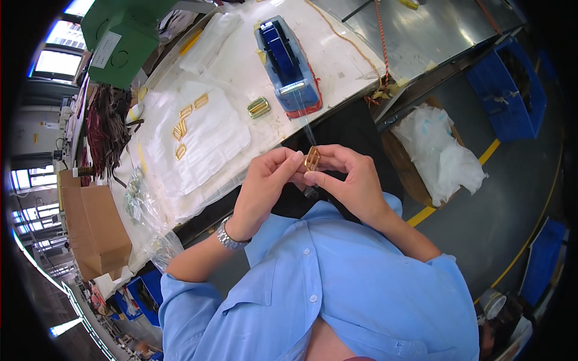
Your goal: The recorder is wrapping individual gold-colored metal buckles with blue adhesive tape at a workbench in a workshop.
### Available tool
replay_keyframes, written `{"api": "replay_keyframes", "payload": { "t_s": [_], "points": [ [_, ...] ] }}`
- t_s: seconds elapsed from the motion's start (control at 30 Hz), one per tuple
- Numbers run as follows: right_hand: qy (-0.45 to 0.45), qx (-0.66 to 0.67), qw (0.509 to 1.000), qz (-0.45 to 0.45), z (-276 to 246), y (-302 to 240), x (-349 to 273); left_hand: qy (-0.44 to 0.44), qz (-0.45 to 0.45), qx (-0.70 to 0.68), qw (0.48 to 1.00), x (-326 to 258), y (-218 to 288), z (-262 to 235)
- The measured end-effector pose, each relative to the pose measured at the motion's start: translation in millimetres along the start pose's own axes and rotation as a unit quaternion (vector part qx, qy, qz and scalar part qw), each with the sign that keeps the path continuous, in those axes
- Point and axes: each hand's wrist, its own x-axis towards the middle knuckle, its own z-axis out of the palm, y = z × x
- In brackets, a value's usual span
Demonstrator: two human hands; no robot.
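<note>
Gold buckle (312,158) pinched between both hands' fingers (288,161).

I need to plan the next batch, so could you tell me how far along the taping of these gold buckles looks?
Possibly done: one gold buckle pair lies apart beside the blue tape dispenser, though I cannot confirm it is taped. In hand: left hand and right hand hold a gold buckle, with a clear tape strip running to it from the dispenser. Left: several loose buckles lie on the white plastic sheet.
</note>
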Motion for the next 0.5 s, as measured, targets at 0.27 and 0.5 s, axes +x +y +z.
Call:
{"api": "replay_keyframes", "payload": {
  "t_s": [0.27, 0.5],
  "points": [
    [-0.005, 0.1, 0.993, 0.062, 3, 0, 5, 0.149, 0.373, 0.333, 0.853, -14, -27, 30],
    [0.003, 0.037, 0.997, 0.069, 0, -3, 10, 0.174, 0.472, 0.359, 0.786, 8, -32, 28]
  ]
}}
